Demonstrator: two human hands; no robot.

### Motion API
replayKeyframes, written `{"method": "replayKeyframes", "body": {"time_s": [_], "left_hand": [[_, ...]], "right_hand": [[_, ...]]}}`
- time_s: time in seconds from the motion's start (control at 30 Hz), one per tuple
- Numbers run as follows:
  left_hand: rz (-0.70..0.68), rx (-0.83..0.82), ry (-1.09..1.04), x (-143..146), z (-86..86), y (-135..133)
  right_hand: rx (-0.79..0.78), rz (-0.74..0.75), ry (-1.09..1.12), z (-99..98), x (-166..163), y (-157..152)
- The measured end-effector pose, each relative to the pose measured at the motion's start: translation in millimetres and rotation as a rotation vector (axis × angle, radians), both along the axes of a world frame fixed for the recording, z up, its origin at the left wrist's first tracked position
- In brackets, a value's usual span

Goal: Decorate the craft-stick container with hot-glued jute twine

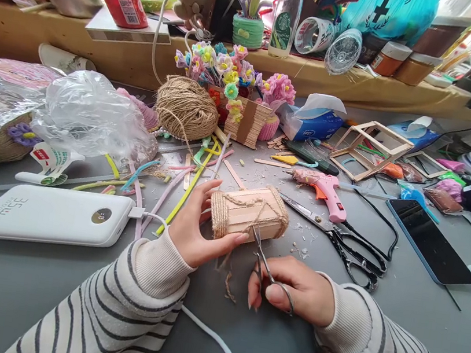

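My left hand (205,233) grips a small box of wooden craft sticks (239,215) by its left end, the thumb along the near edge. Jute twine (219,218) is wound round both ends of the box, and a strand crosses its upper face. In my right hand (290,289) is a pair of small metal scissors (265,259), a thumb and finger through the handles. The scissors' tips touch or nearly touch the twine at the box's near side. A loose bit of twine (229,288) lies on the grey table below the box.
Large black-handled scissors (346,244) and a pink glue gun (323,190) lie to the right, with a phone (430,239) beyond. A white power bank (50,215) with its cable sits left. Behind are a ball of twine (188,108) and a wooden stick frame (371,149).
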State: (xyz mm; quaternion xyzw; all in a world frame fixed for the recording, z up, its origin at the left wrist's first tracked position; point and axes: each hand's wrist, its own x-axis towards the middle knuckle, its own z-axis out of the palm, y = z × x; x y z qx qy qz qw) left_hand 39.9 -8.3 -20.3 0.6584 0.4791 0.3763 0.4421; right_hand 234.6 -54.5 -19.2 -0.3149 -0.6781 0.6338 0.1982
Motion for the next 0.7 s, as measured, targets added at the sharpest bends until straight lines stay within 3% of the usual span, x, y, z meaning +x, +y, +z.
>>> {"method": "replayKeyframes", "body": {"time_s": [0.1, 0.37, 0.7], "left_hand": [[-0.02, 0.147, 0.116, -2.8, -2.6, 2.1], [0.037, 0.815, 0.316, 1.1, 13.0, -5.7], [0.049, 0.975, 0.349, 3.7, 20.0, -9.8]], "right_hand": [[-0.005, 0.031, -0.029, 2.3, 2.2, 4.0], [-0.037, 0.042, 0.006, 3.5, 2.0, 8.0], [-0.013, 0.067, 0.002, 3.3, 1.9, 8.1]]}}
